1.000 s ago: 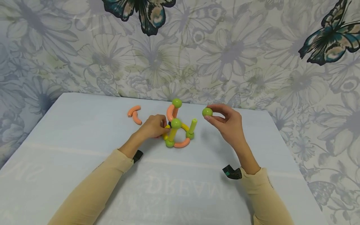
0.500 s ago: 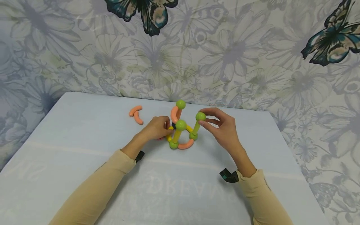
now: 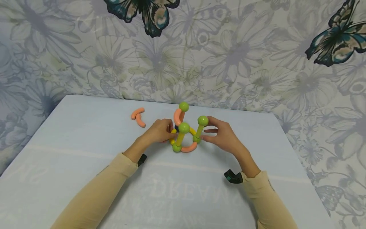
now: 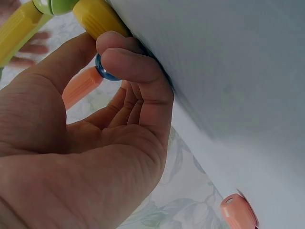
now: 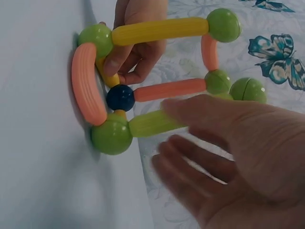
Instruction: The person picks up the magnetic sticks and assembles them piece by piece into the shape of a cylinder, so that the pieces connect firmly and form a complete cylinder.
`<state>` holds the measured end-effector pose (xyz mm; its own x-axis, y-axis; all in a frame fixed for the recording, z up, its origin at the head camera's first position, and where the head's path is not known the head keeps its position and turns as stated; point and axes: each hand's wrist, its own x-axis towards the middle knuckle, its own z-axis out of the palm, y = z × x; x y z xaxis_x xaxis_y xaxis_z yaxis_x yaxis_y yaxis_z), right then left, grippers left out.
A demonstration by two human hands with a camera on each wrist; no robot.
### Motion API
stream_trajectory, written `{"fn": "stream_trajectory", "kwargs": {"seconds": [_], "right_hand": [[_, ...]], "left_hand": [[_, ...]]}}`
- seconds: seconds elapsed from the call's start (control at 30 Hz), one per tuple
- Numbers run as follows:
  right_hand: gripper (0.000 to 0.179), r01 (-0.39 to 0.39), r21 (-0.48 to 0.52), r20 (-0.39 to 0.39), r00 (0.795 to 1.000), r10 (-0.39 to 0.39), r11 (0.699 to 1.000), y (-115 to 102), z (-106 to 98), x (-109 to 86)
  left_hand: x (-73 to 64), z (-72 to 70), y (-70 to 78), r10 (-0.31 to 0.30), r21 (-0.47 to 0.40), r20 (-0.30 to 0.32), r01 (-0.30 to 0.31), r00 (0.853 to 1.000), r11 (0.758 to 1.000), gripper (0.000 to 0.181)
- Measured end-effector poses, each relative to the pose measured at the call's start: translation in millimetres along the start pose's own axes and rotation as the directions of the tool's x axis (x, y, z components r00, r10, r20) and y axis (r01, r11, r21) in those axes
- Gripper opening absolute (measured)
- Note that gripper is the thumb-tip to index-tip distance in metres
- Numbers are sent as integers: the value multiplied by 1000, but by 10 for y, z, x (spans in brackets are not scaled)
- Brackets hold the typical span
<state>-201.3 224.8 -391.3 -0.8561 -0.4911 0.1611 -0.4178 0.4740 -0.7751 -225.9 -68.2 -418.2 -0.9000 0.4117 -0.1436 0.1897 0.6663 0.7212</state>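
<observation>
A toy of ball-and-stick building pieces stands mid-table. Its base ring joins green balls, a dark blue ball, yellow curved sticks and an orange curved stick. Upright from it are a yellow stick, an orange stick and a light green stick, each topped by a green ball. My left hand pinches a yellow curved stick of the ring between thumb and fingers. My right hand is beside the light green stick, fingers loosely spread, close to its green ball.
Two loose orange curved sticks lie on the white table, left of the toy. Behind the table's far edge hangs a wall covering with flowers and butterflies.
My right hand has brought a green ball onto the light green stick's top, let go of it, and lowered beside the stick. My left hand has kept its pinch.
</observation>
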Motion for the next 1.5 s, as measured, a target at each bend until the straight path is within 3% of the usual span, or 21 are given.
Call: {"fn": "stream_trajectory", "kwargs": {"seconds": [0.1,0.17,0.37,0.57,0.73,0.87,1.0,1.13,1.27,1.4,1.5], "right_hand": [[61,-41,-49,125,991,47,998,56,9,7],[61,-51,-70,159,985,62,996,80,7,9],[44,-46,-75,118,992,54,996,159,-1,7],[36,-56,-32,123,991,60,998,269,40,31],[38,-34,-25,133,990,37,999,364,87,45],[39,-23,59,166,986,13,998,377,105,41],[37,6,105,181,983,-25,994,392,113,35],[31,7,116,185,982,-28,993,396,127,27],[25,10,89,172,985,-25,996,375,159,33],[28,5,47,153,988,-12,999,349,174,38],[26,-22,47,143,990,15,999,329,168,19]], "left_hand": [[-10,10,-11,22,-4,10,-22,1000,1000,27],[-10,15,-13,38,0,17,-38,999,999,27],[1,18,8,113,9,50,-114,992,993,25],[18,39,13,197,5,125,-199,972,980,24],[41,68,-10,270,-26,207,-271,940,962,24],[30,58,3,315,-83,275,-304,908,949,29],[7,39,31,347,-135,318,-320,882,938,51],[-11,66,60,376,-132,360,-352,854,927,81],[-30,143,117,379,-40,360,-391,853,919,100],[-33,226,161,365,51,314,-400,876,915,94],[-32,242,163,367,47,291,-396,884,917,87]]}}
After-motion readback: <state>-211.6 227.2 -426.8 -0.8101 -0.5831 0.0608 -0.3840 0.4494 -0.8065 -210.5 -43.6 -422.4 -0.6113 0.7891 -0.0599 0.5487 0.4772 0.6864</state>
